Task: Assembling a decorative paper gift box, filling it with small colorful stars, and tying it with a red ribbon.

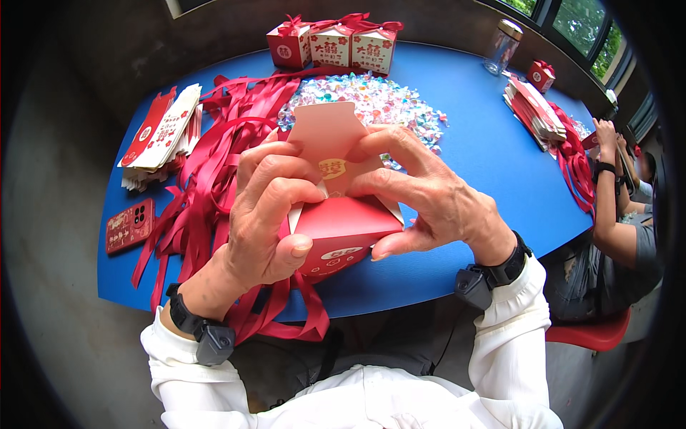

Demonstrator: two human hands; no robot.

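Note:
Between my hands, above the table's near edge, is a red cardboard gift box (350,222) with a pale flap (325,125) standing up. My left hand (261,214) grips its left side, fingers bent over the flap and top edge. On the right, my right hand (446,204) pinches the flap's edge with its fingers, while the thumb lies near the box's right side. The box's inside is mostly hidden by my fingers. Long red ribbons (211,168) lie in a heap to the left and run under the box. Beyond it spreads a pile of shiny wrapped candies (400,107).
Three ribbon-tied boxes (332,48) stand at the back of the blue table (493,193). Flat box blanks (163,136) and a red phone (131,226) lie at left. At right are a lidded bottle (503,48), more blanks (534,111), and a co-worker (618,236) seated beside the table.

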